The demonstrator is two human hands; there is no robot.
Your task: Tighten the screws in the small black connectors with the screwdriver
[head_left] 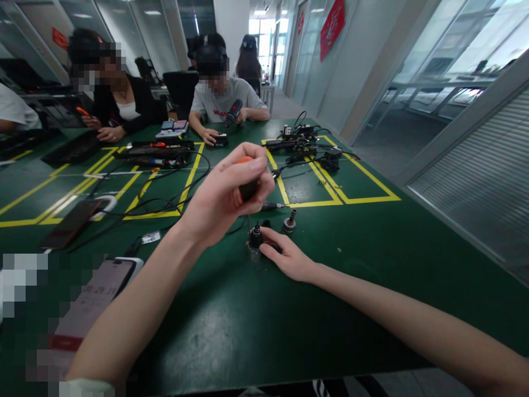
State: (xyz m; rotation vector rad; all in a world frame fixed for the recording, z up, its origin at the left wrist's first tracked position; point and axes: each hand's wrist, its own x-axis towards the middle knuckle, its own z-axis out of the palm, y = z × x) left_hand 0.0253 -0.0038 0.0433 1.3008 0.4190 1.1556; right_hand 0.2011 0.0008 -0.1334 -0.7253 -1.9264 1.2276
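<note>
My left hand (pixel 219 193) is raised over the table, its fingers wrapped round a screwdriver (pixel 248 191) with an orange and black handle. The thin shaft points down at a small round part (pixel 255 238), black on top with a narrow stub and metallic below. My right hand (pixel 291 258) grips this part from the right side and keeps it upright on the green tabletop. Whether the screwdriver tip touches a screw is too small to tell. Just behind stands a similar grey metal piece (pixel 290 223) with a dark stem. A dark cylindrical tool end (pixel 270 206) lies beyond my hands.
Phones (pixel 103 298) lie on the left near my forearm. Black cables (pixel 165 201) cross the left middle, and a cable heap (pixel 306 143) lies at the back right. Across the table, a person in a grey shirt (pixel 243 96) holds a power tool; another in a black jacket (pixel 142 99) sits left.
</note>
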